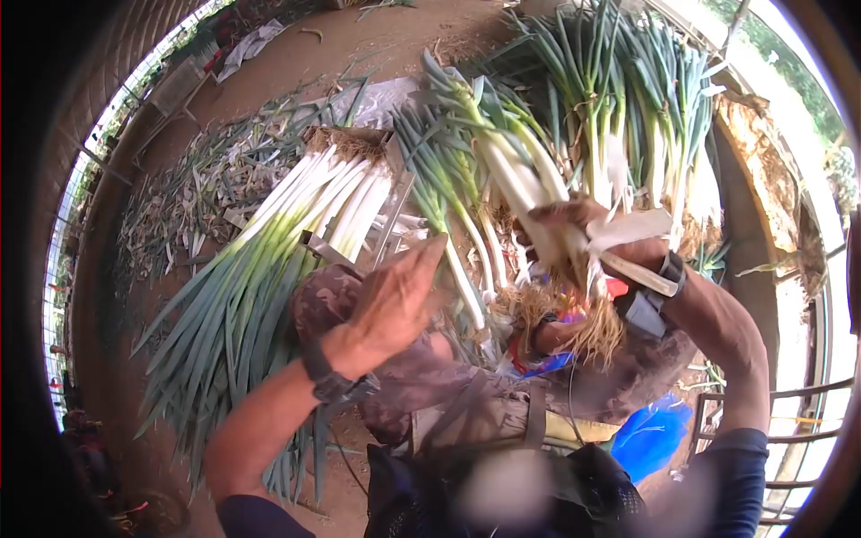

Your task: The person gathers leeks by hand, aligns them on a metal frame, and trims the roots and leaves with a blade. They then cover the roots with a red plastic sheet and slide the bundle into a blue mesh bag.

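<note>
My right hand (587, 229) is closed around the root end of a few leeks (516, 166), whose green tops point up and left. Pale loose outer leaves (632, 229) hang off them beside my wrist, and stringy roots (599, 336) dangle below. My left hand (395, 300) is raised above my knee with its fingers stretched out, holding nothing. Just left of it, a pile of leeks (269, 242) with white stalks and trimmed root ends lies in a metal frame (395, 211). More leeks with roots (457, 233) lie between my hands.
Large upright bunches of leeks (619, 99) stand at the back right. Leaf scraps (193, 184) cover the ground at the left. A blue plastic bag (652, 437) lies by my right leg, near metal bars (789, 437) at the right edge.
</note>
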{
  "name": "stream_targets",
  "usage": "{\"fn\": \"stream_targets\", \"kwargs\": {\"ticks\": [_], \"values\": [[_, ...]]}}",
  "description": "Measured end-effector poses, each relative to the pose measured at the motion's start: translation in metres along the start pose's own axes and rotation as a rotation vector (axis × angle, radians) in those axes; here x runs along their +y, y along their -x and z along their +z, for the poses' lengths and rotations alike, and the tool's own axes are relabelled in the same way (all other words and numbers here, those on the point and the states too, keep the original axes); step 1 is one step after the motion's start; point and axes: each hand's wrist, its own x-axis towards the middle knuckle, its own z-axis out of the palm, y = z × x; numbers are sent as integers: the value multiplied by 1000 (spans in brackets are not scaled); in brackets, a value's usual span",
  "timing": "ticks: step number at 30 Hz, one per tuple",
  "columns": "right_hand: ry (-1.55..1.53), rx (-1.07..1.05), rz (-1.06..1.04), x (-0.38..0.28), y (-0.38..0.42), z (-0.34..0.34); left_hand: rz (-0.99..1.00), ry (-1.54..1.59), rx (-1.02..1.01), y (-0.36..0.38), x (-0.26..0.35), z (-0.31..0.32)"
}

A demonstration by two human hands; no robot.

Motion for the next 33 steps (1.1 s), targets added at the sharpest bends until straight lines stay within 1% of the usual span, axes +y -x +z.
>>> {"fn": "stream_targets", "kwargs": {"ticks": [1, 3, 5, 6, 7, 9, 10, 11, 13, 14, 15, 16, 17, 18, 19, 20, 21, 23, 25, 27, 28, 29, 30, 31, 32, 33], "values": [[551, -26, -81, -23, 15, 27, -33, 95, 74, 0, 7, 23], [369, 157, -442, 34, 46, 56, 114, 67, 233, -5, 31, 50], [-14, 188, 148, 9, 70, 84, 241, 6, 396, -9, 43, 79], [37, 206, 179, 0, 83, 96, 240, 80, 403, -11, 43, 97], [37, 218, 177, -15, 95, 104, 251, 82, 399, -11, 48, 107], [269, 14, 31, -38, 116, 117, 263, 103, 375, -9, 56, 125], [230, 53, 59, -13, 131, 120, 333, 124, 333, -11, 59, 130], [466, 0, -6, 5, 149, 121, 365, 157, 228, -10, 58, 143], [-79, 39, 199, 10, 164, 138, 385, 224, 214, -9, 77, 138], [88, 44, 86, 5, 168, 138, 389, 223, 208, -10, 89, 131], [258, 48, -27, -5, 173, 136, 419, 245, 305, -15, 106, 118], [268, 52, 1, -15, 176, 134, 450, 265, 405, -20, 115, 110], [281, 57, 27, -26, 177, 131, 459, 262, 409, -27, 115, 107], [422, 65, 42, -39, 177, 124, 516, 332, 357, -34, 113, 104], [388, 115, 5, -54, 174, 123, 571, 401, 307, -41, 112, 100], [-159, 266, 268, -89, 160, 128, 571, 392, 392, -50, 113, 98], [-710, 404, 518, -117, 146, 128, 535, 436, 344, -60, 114, 87], [-629, 244, 148, -90, 161, 76, 335, 640, 200, -81, 118, 56], [125, 375, -43, -92, 139, 10, 330, 599, 166, -111, 114, 14], [92, 316, -210, -126, 114, 3, 252, 879, 59, -118, 133, -41], [95, 318, -220, -141, 99, 8, 316, 922, 54, -120, 143, -62], [243, 298, -373, -154, 80, 17, 375, 968, 44, -122, 153, -77], [387, 277, -519, -166, 66, 30, 372, 968, 35, -124, 162, -84], [377, 328, -472, -184, 61, 46, 422, 970, 12, -127, 170, -87], [324, 350, -546, -184, 49, 42, 473, 972, -7, -127, 175, -89], [272, 370, -622, -188, 37, 41, 466, 974, -8, -123, 179, -92]]}}
